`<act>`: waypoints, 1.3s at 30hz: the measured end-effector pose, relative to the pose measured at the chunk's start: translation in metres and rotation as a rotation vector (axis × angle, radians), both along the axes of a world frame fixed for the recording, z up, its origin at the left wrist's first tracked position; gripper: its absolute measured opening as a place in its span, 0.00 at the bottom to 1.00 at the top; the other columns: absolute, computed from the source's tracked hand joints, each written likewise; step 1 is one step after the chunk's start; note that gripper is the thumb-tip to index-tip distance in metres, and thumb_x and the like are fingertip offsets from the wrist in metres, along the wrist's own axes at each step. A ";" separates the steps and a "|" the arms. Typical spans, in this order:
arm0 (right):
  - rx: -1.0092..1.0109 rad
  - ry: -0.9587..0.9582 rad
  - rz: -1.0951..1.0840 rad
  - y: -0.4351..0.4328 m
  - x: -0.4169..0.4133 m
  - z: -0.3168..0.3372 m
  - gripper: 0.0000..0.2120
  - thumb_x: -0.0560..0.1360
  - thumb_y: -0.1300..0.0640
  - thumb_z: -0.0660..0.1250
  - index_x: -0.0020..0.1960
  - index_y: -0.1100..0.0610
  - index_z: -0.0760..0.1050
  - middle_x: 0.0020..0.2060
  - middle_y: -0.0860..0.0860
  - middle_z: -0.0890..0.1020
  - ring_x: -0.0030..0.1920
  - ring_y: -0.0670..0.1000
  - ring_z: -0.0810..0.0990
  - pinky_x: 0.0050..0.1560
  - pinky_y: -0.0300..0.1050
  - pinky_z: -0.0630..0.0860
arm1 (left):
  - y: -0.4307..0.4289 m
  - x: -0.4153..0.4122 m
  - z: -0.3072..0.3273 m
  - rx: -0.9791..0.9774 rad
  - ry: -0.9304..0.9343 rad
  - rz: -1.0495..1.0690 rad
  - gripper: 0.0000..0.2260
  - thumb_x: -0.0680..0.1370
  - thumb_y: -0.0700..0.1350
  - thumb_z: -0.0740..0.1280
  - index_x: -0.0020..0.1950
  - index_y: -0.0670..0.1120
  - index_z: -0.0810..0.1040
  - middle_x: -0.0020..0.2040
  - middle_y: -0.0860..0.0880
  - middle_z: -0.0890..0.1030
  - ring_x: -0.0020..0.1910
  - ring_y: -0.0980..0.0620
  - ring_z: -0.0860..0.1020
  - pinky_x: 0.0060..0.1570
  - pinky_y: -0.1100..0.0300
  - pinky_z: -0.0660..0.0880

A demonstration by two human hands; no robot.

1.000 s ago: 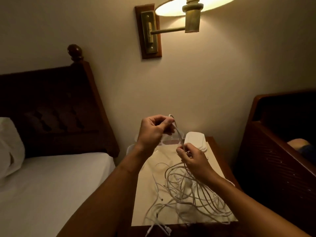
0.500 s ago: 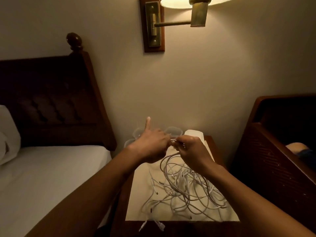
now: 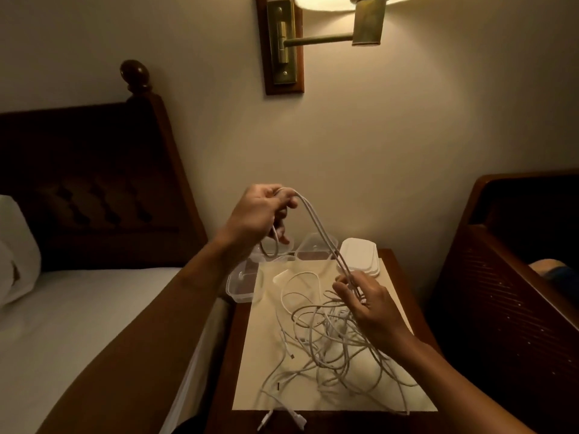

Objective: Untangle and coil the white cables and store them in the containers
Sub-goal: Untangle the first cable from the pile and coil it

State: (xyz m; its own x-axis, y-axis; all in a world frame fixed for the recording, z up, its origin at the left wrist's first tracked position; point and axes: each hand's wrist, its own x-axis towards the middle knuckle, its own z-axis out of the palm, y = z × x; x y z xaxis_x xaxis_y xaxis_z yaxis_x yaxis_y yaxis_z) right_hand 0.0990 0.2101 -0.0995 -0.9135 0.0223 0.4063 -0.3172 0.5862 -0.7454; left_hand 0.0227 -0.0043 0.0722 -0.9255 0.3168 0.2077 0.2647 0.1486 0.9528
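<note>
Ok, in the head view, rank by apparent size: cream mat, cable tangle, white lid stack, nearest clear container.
1. cream mat
2. cable tangle
3. white lid stack and nearest clear container look alike; the container is partly hidden, so I leave them unranked.

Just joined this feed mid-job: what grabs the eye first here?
The raised left hand and the lower right hand hold a doubled cable stretched between them above the nightstand. Below it, a tangle of white cables sprawls over the cream mat. Clear containers sit at the mat's far left corner, under a lit wall lamp.
</note>
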 end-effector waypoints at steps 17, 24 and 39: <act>0.314 -0.217 -0.002 -0.025 -0.024 0.041 0.14 0.84 0.44 0.55 0.47 0.48 0.75 0.41 0.47 0.82 0.40 0.49 0.79 0.41 0.51 0.77 | 0.025 0.014 -0.101 0.231 -0.333 -0.005 0.18 0.68 0.53 0.79 0.50 0.42 0.87 0.33 0.51 0.75 0.33 0.52 0.66 0.35 0.57 0.66; 0.232 -0.073 -0.095 -0.028 -0.018 0.026 0.10 0.81 0.41 0.59 0.48 0.45 0.74 0.40 0.44 0.79 0.40 0.47 0.77 0.42 0.51 0.76 | 0.036 0.016 -0.070 0.058 -0.102 -0.062 0.08 0.82 0.44 0.68 0.49 0.41 0.83 0.48 0.46 0.87 0.46 0.50 0.84 0.46 0.52 0.78; 0.100 -0.068 -0.120 0.007 -0.004 0.003 0.13 0.77 0.34 0.61 0.51 0.41 0.75 0.42 0.41 0.82 0.37 0.43 0.79 0.39 0.54 0.79 | 0.031 0.008 -0.034 0.799 -0.237 0.016 0.11 0.87 0.43 0.57 0.45 0.45 0.71 0.30 0.49 0.60 0.24 0.52 0.60 0.27 0.60 0.64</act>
State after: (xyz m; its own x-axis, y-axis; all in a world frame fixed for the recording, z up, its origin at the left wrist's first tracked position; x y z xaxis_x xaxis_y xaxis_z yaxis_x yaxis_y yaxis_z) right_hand 0.0947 0.2166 -0.0968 -0.9321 0.0955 0.3493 -0.1914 0.6890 -0.6990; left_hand 0.0309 0.0269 0.0378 -0.9762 0.1430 0.1633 0.0474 -0.5937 0.8033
